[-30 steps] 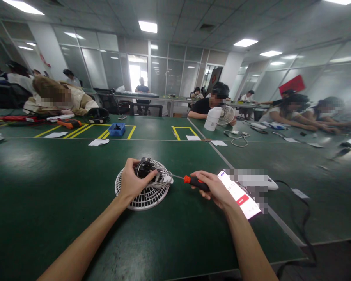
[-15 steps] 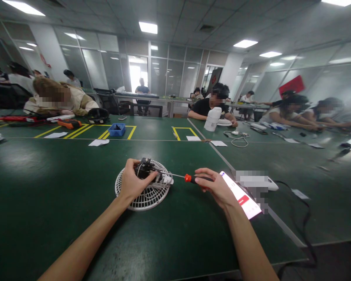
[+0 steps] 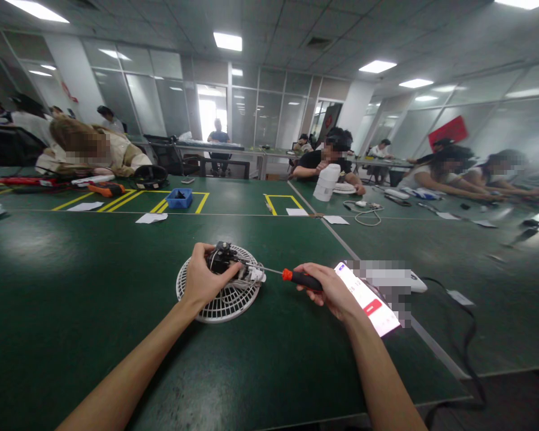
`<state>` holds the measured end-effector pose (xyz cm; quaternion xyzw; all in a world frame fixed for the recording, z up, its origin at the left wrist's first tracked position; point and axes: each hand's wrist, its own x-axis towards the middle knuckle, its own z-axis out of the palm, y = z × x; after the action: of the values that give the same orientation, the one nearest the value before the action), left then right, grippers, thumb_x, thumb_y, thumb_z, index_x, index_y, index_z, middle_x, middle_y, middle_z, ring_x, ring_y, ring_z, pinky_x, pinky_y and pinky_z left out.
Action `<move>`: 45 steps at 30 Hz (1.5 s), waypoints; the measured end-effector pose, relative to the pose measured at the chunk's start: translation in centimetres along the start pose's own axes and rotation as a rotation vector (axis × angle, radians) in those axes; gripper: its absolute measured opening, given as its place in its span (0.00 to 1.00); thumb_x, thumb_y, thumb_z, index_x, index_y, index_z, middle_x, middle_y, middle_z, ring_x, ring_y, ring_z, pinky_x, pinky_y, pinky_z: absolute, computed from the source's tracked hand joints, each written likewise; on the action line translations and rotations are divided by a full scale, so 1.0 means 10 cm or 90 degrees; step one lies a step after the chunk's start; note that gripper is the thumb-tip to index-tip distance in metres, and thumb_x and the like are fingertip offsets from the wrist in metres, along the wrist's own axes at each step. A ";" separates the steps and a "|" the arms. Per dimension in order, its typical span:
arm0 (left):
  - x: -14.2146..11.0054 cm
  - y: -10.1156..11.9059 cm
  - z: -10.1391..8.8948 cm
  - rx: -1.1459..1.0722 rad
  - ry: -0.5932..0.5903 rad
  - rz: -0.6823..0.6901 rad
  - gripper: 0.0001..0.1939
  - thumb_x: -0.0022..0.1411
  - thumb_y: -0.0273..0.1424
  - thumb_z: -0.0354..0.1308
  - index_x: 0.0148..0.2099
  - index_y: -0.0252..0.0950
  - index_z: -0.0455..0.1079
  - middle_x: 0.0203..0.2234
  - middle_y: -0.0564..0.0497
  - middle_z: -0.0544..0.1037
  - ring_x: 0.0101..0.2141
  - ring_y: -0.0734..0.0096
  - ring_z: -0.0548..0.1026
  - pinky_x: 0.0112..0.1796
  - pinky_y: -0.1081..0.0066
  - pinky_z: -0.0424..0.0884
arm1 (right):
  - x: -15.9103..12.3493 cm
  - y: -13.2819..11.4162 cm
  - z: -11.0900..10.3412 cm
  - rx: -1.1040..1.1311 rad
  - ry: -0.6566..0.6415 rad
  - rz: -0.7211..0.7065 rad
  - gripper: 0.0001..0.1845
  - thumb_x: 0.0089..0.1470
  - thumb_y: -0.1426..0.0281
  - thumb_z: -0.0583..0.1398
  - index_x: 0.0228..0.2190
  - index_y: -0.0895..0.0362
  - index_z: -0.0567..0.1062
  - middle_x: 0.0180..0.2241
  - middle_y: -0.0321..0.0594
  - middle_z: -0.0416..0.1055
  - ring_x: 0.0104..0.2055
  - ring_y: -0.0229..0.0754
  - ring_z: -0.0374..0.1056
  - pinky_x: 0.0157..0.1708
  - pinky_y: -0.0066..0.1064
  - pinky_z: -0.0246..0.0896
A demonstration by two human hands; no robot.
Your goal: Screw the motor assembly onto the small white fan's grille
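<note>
A round white fan grille [image 3: 227,308] lies on the green table, with a dark fan motor [image 3: 220,257] and some pale wires on top of it. My left hand [image 3: 205,276] is wrapped round the motor, thumb along its near right side. My right hand [image 3: 326,287] is closed on the black and red handle of a screwdriver [image 3: 306,279]. The screwdriver's shaft points left, and its tip reaches the motor near my left thumb; the exact contact point is hidden.
Beside my right wrist lies a lit phone [image 3: 372,305], with a white device [image 3: 417,282] and its dark cable beyond. Farther off are a blue bin [image 3: 179,199], paper slips [image 3: 151,218], a white fan part [image 3: 326,182] and a coiled cable [image 3: 366,211]. Several people sit around the tables.
My right hand's fingers have shifted on the screwdriver handle, showing more of it. My left hand and the motor have stayed put. The person across has raised a hand toward the face.
</note>
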<state>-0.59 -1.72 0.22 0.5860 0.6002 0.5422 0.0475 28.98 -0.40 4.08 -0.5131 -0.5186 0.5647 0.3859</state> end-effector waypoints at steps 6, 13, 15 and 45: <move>0.00 0.00 0.01 -0.004 0.003 -0.001 0.31 0.48 0.49 0.73 0.45 0.39 0.64 0.38 0.50 0.74 0.38 0.61 0.75 0.42 0.56 0.75 | 0.01 -0.01 0.00 0.017 0.045 -0.066 0.25 0.40 0.54 0.73 0.36 0.58 0.79 0.21 0.35 0.72 0.18 0.32 0.60 0.15 0.22 0.49; 0.00 0.01 0.01 -0.006 0.001 0.002 0.30 0.48 0.48 0.72 0.45 0.39 0.64 0.37 0.50 0.74 0.37 0.61 0.75 0.41 0.57 0.74 | -0.02 -0.04 -0.02 0.072 0.065 -0.126 0.25 0.32 0.61 0.77 0.34 0.57 0.80 0.27 0.35 0.74 0.22 0.33 0.62 0.21 0.26 0.56; 0.01 0.03 0.00 -0.007 -0.001 0.002 0.29 0.48 0.48 0.72 0.44 0.39 0.64 0.37 0.50 0.74 0.37 0.61 0.75 0.41 0.57 0.74 | -0.04 -0.06 -0.02 0.080 0.066 -0.142 0.25 0.30 0.63 0.78 0.33 0.56 0.81 0.31 0.37 0.75 0.26 0.34 0.64 0.24 0.27 0.60; 0.00 0.03 0.00 -0.035 0.003 -0.013 0.34 0.47 0.48 0.73 0.51 0.40 0.66 0.43 0.47 0.75 0.43 0.58 0.75 0.47 0.55 0.74 | 0.03 0.02 0.00 0.030 0.069 -0.009 0.22 0.52 0.51 0.68 0.36 0.57 0.78 0.26 0.42 0.76 0.20 0.38 0.69 0.15 0.25 0.62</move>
<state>-0.37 -1.75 0.44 0.5773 0.5909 0.5594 0.0681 28.98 -0.10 3.83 -0.5300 -0.4870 0.5457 0.4290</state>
